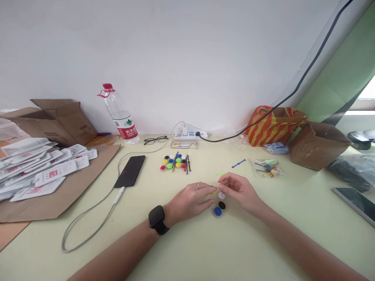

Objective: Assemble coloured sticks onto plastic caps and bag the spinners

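Observation:
My left hand (197,199) is curled palm down over the table, a small yellow disc (214,192) at its fingertips, mostly hidden by them. Close beside it, my right hand (238,192) pinches a tiny yellow piece (221,182) between thumb and fingers; its full shape is hidden. Below the fingers lie a white disc (222,196), a black disc (222,205) and a blue disc (217,211) in a near-vertical row. A thin green stick (219,174) lies just beyond the hands. Farther right is a blue stick (238,163) with pointed ends.
Several coloured discs (166,162) and sticks (188,162) are grouped at centre back. A clear bag of parts (268,168) lies right. Around them are a phone (130,171) on a cable, glasses (156,140), a power strip (190,132), a water bottle (121,117) and boxes (319,144).

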Motion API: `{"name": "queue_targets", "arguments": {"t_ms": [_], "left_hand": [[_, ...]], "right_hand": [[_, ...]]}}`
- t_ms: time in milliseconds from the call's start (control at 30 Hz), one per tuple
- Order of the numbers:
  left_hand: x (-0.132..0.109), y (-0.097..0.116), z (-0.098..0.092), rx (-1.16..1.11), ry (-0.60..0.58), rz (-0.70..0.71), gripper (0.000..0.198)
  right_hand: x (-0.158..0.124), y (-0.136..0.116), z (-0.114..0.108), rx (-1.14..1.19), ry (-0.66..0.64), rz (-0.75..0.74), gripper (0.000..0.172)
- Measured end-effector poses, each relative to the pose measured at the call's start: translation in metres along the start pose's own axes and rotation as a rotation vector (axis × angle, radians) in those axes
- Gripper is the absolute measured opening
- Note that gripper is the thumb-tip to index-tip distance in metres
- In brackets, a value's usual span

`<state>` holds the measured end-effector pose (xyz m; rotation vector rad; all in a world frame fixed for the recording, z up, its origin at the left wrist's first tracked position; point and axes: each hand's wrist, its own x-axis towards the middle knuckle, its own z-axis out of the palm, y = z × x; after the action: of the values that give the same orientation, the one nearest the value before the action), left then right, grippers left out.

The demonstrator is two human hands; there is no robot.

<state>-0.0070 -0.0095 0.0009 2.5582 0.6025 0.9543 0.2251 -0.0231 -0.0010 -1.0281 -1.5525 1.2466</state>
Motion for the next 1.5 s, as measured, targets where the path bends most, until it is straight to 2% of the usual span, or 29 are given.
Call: {"name": "queue_targets", "arguments": {"t_ms": [267, 400, 667, 800, 967, 1133, 1233, 1400, 1467, 1500], "left_hand": [[0.003, 0.006, -0.003, -0.111, -0.034, -0.018, 0.038], [0.003, 0.006, -0.002, -0.141, 0.012, -0.009, 0.045], [0.001, 0.009, -0.004, -0.203, -0.039, -0.041, 0.053], [0.003, 0.010, -0.002, -0.268, 0.011, -0.074, 0.038], [0.003, -0.004, 0.004, -0.345, 0.115, -0.202, 0.031], [0.003, -0.014, 0.004, -0.485, 0.204, -0.387, 0.028], [0.006, -0.013, 0.001, -0.579, 0.184, -0.436, 0.027], [0.009, -0.010, -0.005, -0.710, 0.098, -0.477, 0.025], [0.010, -0.010, -0.007, -0.700, 0.059, -0.477, 0.026], [0.010, -0.010, -0.008, -0.686, 0.044, -0.481, 0.027]], "right_hand": [[0.001, -0.006, -0.002, -0.016, 0.011, -0.004, 0.035], [0.001, -0.007, -0.003, 0.022, 0.015, -0.007, 0.034], [0.000, -0.007, -0.002, 0.012, 0.031, -0.010, 0.033], [0.000, -0.004, -0.002, -0.024, 0.022, -0.024, 0.035], [-0.001, 0.002, -0.003, -0.181, 0.101, -0.134, 0.037], [-0.008, 0.000, -0.006, -0.453, 0.214, -0.379, 0.035], [-0.012, -0.002, -0.008, -0.525, 0.187, -0.452, 0.043], [-0.015, 0.004, -0.010, -0.509, 0.091, -0.417, 0.067], [-0.014, 0.007, -0.009, -0.489, 0.077, -0.389, 0.069], [-0.014, 0.007, -0.008, -0.481, 0.081, -0.367, 0.064]]}}
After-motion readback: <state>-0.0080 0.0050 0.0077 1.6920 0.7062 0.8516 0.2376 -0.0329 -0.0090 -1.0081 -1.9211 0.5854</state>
